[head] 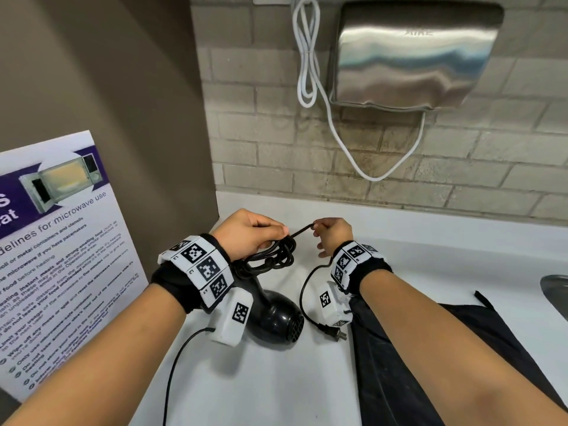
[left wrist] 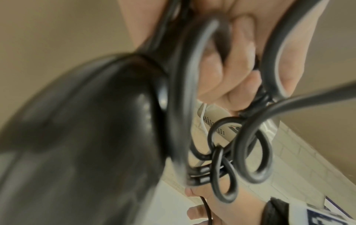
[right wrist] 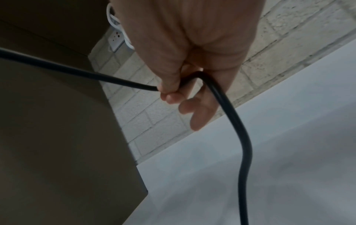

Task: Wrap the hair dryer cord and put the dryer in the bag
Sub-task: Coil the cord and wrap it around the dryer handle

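A black hair dryer [head: 276, 315] sits low over the white counter [head: 430, 256], its handle running up under my left wrist. My left hand [head: 267, 233] grips a bundle of coiled black cord [head: 276, 256]. In the left wrist view my fingers [left wrist: 227, 73] curl round the loops [left wrist: 248, 146] beside the blurred dryer body [left wrist: 77, 137]. My right hand [head: 319, 229] pinches the free cord [right wrist: 240, 137] just right of the bundle; its thumb and fingers [right wrist: 169, 89] close on it. The slack drops to the plug [head: 336, 333] on the counter. A black bag [head: 430, 348] lies flat under my right forearm.
A steel hand dryer [head: 412, 53] with a white cable [head: 307, 56] hangs on the brick wall. A microwave poster [head: 61, 241] leans at the left against a brown panel. A sink edge [head: 556, 290] shows at far right. A thin camera cable [head: 181, 348] trails from my left wrist.
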{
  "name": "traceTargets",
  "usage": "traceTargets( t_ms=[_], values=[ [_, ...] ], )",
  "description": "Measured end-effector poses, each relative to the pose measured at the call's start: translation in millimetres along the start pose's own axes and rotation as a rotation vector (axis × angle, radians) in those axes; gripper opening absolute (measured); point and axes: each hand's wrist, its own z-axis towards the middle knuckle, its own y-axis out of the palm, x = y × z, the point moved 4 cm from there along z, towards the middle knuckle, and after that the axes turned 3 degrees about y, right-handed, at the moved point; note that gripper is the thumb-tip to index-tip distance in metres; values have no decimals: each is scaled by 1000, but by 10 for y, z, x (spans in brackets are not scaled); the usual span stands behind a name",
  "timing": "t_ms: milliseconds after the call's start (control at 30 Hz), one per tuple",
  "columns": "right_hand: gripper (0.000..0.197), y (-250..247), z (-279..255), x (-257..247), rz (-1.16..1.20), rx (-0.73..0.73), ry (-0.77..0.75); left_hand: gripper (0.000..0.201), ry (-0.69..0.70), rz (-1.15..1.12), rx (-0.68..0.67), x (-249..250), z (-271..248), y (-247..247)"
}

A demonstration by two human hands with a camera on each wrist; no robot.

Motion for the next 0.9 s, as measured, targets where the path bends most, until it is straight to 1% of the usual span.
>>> traceTargets(
  t_ms=[133, 167, 233, 267, 300, 333, 367, 467, 533, 567, 600, 633, 667, 700, 733, 767, 800, 833, 867, 900],
  values=[
    [22, -52, 23, -7, -48, 49, 30, 12, -9, 9, -30, 34, -18, 34],
    [23, -122, 61, 45, -129, 61, 35, 13, -23, -13, -59, 22, -41, 47],
    [29, -383, 137, 208, -336, 96, 118, 14, -55, -95, -113, -12, -121, 70],
    [32, -502, 186, 289, -472, 85, 140, 15, -53, -113, -105, -29, -151, 53],
    [33, -602, 228, 357, -579, 72, 171, 15, -45, -115, -69, -46, -165, 18],
    [32, -655, 236, 399, -612, 58, 194, 16, -40, -121, -18, -72, -168, -30],
    [30, -661, 225, 410, -636, 14, 181, 16, -38, -135, 26, -91, -151, -71],
    [27, -536, 150, 222, -598, -7, 2, 17, -34, -161, 74, -89, -92, -107],
    [37, -416, 63, 18, -538, -11, -164, 18, -19, -161, 85, -75, -57, -91],
    [44, -350, -46, -106, -484, -42, -252, 18, -11, -159, 85, -69, -44, -81],
    [51, -280, -168, -235, -443, -107, -347, 18, -6, -155, 85, -66, -29, -72],
    [57, -191, -296, -366, -420, -211, -437, 19, -1, -155, 87, -61, -18, -70],
    [60, -86, -425, -454, -431, -355, -496, 20, 5, -159, 89, -49, -6, -64],
    [59, 35, -550, -488, -471, -527, -513, 21, 11, -166, 96, -39, 2, -66],
    [55, 144, -658, -478, -493, -698, -499, 21, 17, -177, 104, -26, 6, -66],
    [47, 227, -740, -431, -480, -828, -462, 22, 19, -188, 109, -12, 6, -61],
    [38, 287, -792, -381, -433, -908, -433, 22, 20, -197, 112, -4, 4, -57],
    [27, 324, -806, -324, -386, -943, -409, 22, 20, -200, 108, 3, 3, -51],
    [17, 348, -786, -278, -362, -947, -401, 22, 18, -198, 101, 1, 3, -47],
    [17, 356, -729, -242, -355, -899, -402, 22, 16, -195, 89, -2, 0, -43]
  ],
)
